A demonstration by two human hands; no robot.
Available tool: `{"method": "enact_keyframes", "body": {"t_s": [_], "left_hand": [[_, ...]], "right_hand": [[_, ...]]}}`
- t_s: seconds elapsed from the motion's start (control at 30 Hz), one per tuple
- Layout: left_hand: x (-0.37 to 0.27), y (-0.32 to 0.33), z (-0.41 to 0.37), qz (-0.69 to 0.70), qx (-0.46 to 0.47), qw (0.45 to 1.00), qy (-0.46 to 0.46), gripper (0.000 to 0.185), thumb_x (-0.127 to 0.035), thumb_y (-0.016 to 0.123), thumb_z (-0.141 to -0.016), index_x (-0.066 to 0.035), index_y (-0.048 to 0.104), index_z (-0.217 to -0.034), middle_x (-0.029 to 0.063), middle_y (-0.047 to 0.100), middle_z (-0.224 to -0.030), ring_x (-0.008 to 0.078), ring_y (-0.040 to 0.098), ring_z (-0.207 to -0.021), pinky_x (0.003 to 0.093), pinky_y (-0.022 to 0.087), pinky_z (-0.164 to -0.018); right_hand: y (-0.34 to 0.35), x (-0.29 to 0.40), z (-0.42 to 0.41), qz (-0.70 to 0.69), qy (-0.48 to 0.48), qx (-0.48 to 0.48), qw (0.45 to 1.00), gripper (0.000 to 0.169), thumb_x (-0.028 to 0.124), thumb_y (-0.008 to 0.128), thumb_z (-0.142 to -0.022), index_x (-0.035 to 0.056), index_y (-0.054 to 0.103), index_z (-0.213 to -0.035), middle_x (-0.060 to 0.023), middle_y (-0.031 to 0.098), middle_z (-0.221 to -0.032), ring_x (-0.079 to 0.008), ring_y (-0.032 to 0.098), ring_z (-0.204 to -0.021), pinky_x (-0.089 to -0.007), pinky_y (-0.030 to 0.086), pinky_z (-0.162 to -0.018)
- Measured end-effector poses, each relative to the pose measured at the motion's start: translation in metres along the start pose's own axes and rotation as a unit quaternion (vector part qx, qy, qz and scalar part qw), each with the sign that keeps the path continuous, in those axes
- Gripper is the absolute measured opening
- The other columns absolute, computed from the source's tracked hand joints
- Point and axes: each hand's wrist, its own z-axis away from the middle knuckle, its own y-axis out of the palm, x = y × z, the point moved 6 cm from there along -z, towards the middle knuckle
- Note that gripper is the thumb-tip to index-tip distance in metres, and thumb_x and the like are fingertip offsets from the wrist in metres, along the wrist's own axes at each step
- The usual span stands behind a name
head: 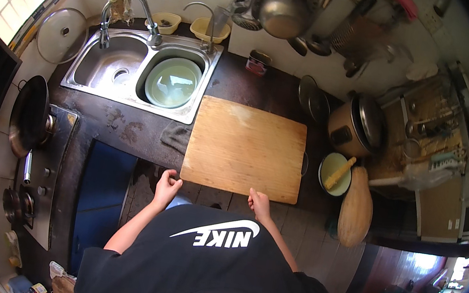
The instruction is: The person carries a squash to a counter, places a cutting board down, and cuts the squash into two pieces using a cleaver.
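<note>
A rectangular wooden cutting board [245, 148] lies on the dark countertop in front of me, with a pale worn patch near its far edge. My left hand [168, 189] is beside its near left corner, fingers curled in and holding nothing visible. Close to the board's near edge, my right hand [259, 204] has its fingers folded together. I cannot tell whether either hand touches the wood. A metal loop handle [305, 164] sticks out from the board's right side. A dark grey cloth [175, 136] rests against the left side.
A double steel sink [198, 96] stands back left, with a water-filled basin [157, 86] in its right bowl. Right of the board are an enamel bowl [323, 170] with a corn cob [339, 174], a large squash [356, 208] and a rice cooker [343, 126]. A wok [29, 117] stands far left.
</note>
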Motion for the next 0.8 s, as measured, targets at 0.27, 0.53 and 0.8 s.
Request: {"method": "enact_keyframes", "body": {"t_s": [0.27, 0.53, 0.8], "left_hand": [[-0.031, -0.057, -0.012, 0.05, 0.024, 0.998, 0.004, 0.041, -0.012, 0.065, -0.075, -0.006, 0.031, -0.053, -0.0017, 0.03, -0.047, 0.0055, 0.028, -0.05, 0.0273, 0.026, -0.042], [-0.03, -0.161, -0.078, 0.135, -0.021, 0.99, 0.034, 0.015, -0.001, 0.059, -0.081, -0.004, 0.045, -0.088, -0.0067, 0.036, -0.06, 0.0002, 0.032, -0.052, 0.0167, 0.026, -0.047], [0.012, -0.247, -0.109, 0.136, -0.116, 0.981, -0.07, 0.026, -0.001, 0.057, -0.082, -0.004, 0.047, -0.106, -0.0074, 0.034, -0.059, 0.0, 0.03, -0.051, 0.0159, 0.023, -0.047]], "right_hand": [[0.057, 0.129, -0.087, 0.16, -0.25, -0.042, 0.954, 0.031, 0.018, 0.056, -0.084, 0.0035, 0.048, -0.057, -0.0033, 0.044, -0.049, -0.0088, 0.044, -0.049, -0.0274, 0.035, -0.046], [0.274, 0.506, -0.254, 0.656, -0.567, -0.184, 0.463, 0.036, 0.007, 0.048, -0.078, -0.0029, 0.05, -0.113, -0.0171, 0.048, -0.112, -0.0302, 0.047, -0.105, -0.0331, 0.039, -0.091], [0.25, 0.53, -0.481, 0.898, -0.286, -0.241, 0.234, 0.027, 0.022, 0.045, -0.083, 0.0159, 0.058, -0.107, -0.0002, 0.051, -0.11, -0.0179, 0.041, -0.111, -0.0506, 0.03, -0.095]]}}
